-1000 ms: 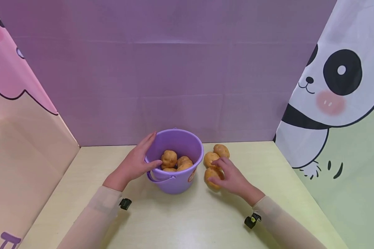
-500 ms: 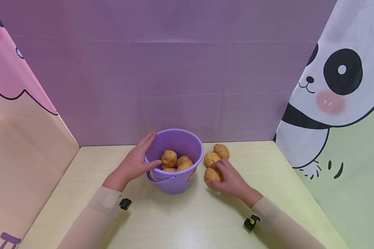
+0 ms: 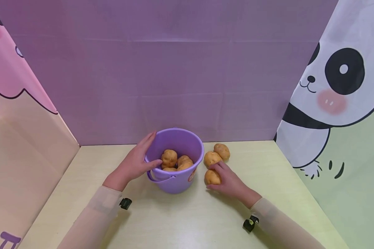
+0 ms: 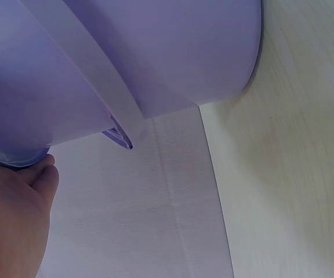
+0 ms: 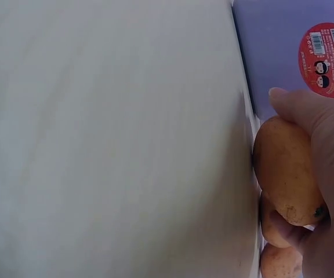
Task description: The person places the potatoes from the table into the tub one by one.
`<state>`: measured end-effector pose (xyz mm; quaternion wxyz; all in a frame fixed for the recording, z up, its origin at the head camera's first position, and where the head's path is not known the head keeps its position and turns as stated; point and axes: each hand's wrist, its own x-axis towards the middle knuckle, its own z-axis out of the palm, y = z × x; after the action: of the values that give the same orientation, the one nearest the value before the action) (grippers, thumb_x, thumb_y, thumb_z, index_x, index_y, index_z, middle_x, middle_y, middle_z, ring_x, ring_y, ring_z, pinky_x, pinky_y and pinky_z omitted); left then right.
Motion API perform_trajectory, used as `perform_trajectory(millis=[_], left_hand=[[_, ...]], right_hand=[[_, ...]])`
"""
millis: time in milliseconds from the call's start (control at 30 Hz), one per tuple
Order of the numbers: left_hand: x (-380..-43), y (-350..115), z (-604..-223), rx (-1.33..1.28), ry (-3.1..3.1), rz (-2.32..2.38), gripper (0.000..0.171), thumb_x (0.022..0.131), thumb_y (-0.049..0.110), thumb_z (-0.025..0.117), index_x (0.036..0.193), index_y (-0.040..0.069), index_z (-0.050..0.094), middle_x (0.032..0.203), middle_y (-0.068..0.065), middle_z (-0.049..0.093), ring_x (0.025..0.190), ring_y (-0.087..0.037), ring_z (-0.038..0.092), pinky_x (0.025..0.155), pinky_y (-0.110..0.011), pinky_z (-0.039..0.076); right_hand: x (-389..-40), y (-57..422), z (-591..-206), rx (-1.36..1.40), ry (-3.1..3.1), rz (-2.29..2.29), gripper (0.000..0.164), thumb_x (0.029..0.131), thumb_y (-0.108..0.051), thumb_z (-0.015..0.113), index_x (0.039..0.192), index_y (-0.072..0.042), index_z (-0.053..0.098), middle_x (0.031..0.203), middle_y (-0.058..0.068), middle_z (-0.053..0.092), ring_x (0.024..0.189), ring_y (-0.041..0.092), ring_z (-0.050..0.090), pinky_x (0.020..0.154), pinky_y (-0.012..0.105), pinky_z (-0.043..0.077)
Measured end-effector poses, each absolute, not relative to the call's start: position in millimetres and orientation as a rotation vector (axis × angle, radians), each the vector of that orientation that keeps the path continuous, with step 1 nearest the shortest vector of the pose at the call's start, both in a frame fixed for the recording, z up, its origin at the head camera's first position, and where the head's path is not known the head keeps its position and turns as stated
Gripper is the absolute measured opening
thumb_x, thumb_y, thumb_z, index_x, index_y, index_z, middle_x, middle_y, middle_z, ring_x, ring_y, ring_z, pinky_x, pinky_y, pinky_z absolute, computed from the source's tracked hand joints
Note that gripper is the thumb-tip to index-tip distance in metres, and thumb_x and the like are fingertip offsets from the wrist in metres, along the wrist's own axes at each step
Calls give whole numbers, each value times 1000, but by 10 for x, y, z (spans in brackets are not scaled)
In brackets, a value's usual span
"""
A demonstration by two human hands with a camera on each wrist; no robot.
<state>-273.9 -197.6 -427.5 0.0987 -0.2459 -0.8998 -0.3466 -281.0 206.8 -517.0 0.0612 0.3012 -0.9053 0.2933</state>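
A purple bucket stands upright with several potatoes inside. My left hand holds its left rim, the thumb reaching over the edge; in the left wrist view, the hand is at the rim beside the bucket's wall. To the right of the bucket, my right hand grips the nearest potato between thumb and fingers. In the right wrist view, this potato sits against the palm, close to the table surface. Behind it lie a second potato and a third potato.
The pale wooden table ends at a purple backdrop just behind the bucket. Side panels flank it, with a panda picture on the right. The bucket's handle hangs down at its front left.
My right hand has lowered its fingers and thumb around the nearest potato and now grips it. My left hand and the bucket have stayed in place.
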Motion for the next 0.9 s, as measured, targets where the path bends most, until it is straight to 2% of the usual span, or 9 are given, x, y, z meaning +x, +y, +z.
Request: perform_trajectory(millis=[267, 567, 900], left_hand=[[-2746, -1978, -4274, -727, -2662, -1013, 106, 96, 42, 80, 175, 1, 23, 182, -22, 21, 164, -48, 26, 128, -69, 30], [-2737, -1969, -4266, -723, -2669, -1028, 105, 95, 37, 81, 175, 1, 23, 182, -22, 20, 165, -47, 26, 128, -69, 31], [-2733, -1966, -4248, -731, -2666, -1029, 105, 95, 36, 81, 175, -1, 23, 181, -24, 21, 165, -47, 25, 129, -68, 29]], right_hand=[[-2797, 2054, -5122, 909, -2770, 948, 64, 85, -25, 99, 137, -9, 66, 133, 3, 57, 119, 23, 61, 107, 49, 56], [-2798, 2070, -5162, 918, -2748, 979, 60, 87, -22, 97, 136, -7, 67, 132, 2, 58, 115, 21, 61, 102, 47, 57], [-2817, 2091, -5083, 892, -2718, 1068, 56, 85, -21, 94, 134, -12, 69, 130, 2, 61, 111, 20, 62, 95, 43, 58]])
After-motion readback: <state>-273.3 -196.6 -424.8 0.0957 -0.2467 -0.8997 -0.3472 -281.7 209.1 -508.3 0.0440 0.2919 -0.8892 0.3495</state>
